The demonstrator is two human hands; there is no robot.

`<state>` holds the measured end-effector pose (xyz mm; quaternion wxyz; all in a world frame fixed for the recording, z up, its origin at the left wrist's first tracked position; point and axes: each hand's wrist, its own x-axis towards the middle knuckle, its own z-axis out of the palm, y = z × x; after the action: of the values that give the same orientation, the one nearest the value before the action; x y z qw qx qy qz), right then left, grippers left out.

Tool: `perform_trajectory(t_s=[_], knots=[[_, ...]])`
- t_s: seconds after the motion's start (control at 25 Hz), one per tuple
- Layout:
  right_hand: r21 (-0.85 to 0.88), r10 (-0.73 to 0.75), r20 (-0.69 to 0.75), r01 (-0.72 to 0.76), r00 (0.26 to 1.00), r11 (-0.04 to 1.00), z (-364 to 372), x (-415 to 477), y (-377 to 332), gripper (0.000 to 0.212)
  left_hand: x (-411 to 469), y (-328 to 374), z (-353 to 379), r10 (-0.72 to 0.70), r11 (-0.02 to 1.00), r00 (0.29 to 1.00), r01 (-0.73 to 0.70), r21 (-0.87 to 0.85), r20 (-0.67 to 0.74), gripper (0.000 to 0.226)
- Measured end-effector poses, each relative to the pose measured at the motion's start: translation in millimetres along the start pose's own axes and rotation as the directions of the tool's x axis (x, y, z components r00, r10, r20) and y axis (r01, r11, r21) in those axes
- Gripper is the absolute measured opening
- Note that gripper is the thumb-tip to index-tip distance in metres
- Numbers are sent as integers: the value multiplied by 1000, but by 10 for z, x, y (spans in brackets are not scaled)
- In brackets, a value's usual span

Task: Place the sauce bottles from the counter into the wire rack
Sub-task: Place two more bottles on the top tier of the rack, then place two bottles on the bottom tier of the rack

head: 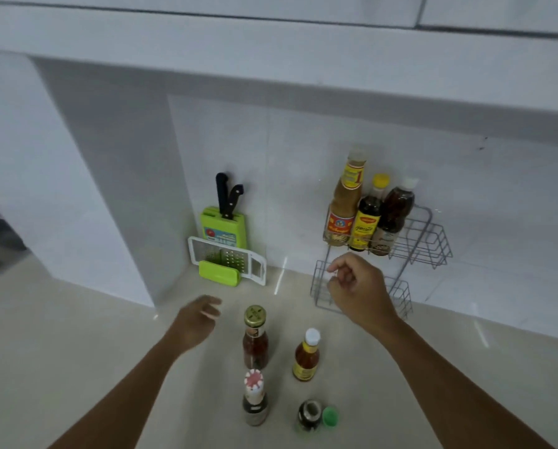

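Observation:
A two-tier wire rack (433,241) stands against the back wall at the right. Its upper tier holds three bottles: a tall tan one (345,202), a dark one with a yellow cap (368,215) and a dark one with a white cap (394,215). On the counter stand a gold-capped red sauce bottle (255,338), a white-capped orange bottle (307,356), a red-and-white-capped bottle (254,398) and a dark bottle (309,414) with a green cap (330,416) beside it. My right hand (358,290) hovers empty, fingers loosely curled, in front of the rack's lower tier. My left hand (196,319) is open, left of the gold-capped bottle.
A green knife block (222,226) with two black-handled knives leans on the wall at the back left. A white grater with a green holder (229,262) lies in front of it. A white pillar (115,189) bounds the counter on the left.

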<state>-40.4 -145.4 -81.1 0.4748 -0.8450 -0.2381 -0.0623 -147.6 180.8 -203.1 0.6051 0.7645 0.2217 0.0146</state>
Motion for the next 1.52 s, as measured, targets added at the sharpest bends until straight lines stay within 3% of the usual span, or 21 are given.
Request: perform_trajectory(t_s=[0.12, 0.2, 0.28, 0.4, 0.56, 0.76, 0.92, 1.04, 1.08, 1.12, 1.16, 1.24, 1.28, 1.36, 1.44, 1.52], knots=[[-66, 68, 349, -47, 935, 997, 363, -77, -92, 40, -144, -580, 310, -28, 975, 978, -18, 219, 206, 61], [-157, 68, 535, 20, 842, 987, 574, -118, -145, 57, -177, -693, 589, 4, 981, 965, -54, 184, 261, 73], [-214, 38, 640, 130, 767, 968, 767, -126, -194, 65, -153, -704, 826, 42, 995, 976, -61, 84, 215, 69], [-255, -9, 689, 255, 725, 933, 978, -79, -217, 60, -103, -660, 976, 46, 999, 993, -47, -1, 104, 53], [-269, -25, 682, 282, 731, 921, 972, 18, -230, 45, -86, -520, 845, 137, 986, 970, -153, 65, 202, 53], [-316, 38, 702, 263, 712, 912, 459, 281, -416, 51, -118, 135, 465, 183, 960, 871, -258, 108, 457, 47], [-235, -100, 631, 312, 770, 921, -28, 448, -799, 41, -149, 884, 350, 213, 959, 778, -283, 27, 591, 44], [-392, -377, 496, 589, 782, 706, -287, 548, -975, 35, -248, 1464, 483, 176, 973, 625, -225, -40, 761, 38], [-475, -392, 465, 598, 794, 646, -377, 566, -1001, 37, -298, 1621, 562, 173, 974, 617, -222, -40, 768, 37], [-563, -352, 434, 555, 829, 613, -462, 576, -1009, 42, -349, 1737, 654, 189, 971, 655, -237, -38, 732, 34], [-653, -275, 391, 475, 878, 590, -527, 588, -986, 45, -378, 1807, 750, 213, 956, 743, -294, 23, 635, 32], [-757, -104, 273, 280, 956, 590, -630, 573, -857, 36, -453, 1892, 988, 319, 849, 891, -419, 320, 322, 36], [-748, -33, 210, 182, 977, 638, -659, 546, -798, 32, -520, 1919, 1108, 388, 775, 903, -428, 465, 185, 42], [-663, 76, 78, -5, 994, 749, -737, 450, -727, 37, -661, 1933, 1316, 474, 684, 879, -406, 606, 54, 47], [-613, 85, 89, -13, 992, 790, -815, 341, -680, 37, -694, 1894, 1363, 456, 681, 882, -434, 590, 122, 46], [-514, 3, 193, 99, 981, 852, -899, 193, -693, 32, -665, 1932, 1252, 321, 793, 869, -464, 394, 377, 40]])
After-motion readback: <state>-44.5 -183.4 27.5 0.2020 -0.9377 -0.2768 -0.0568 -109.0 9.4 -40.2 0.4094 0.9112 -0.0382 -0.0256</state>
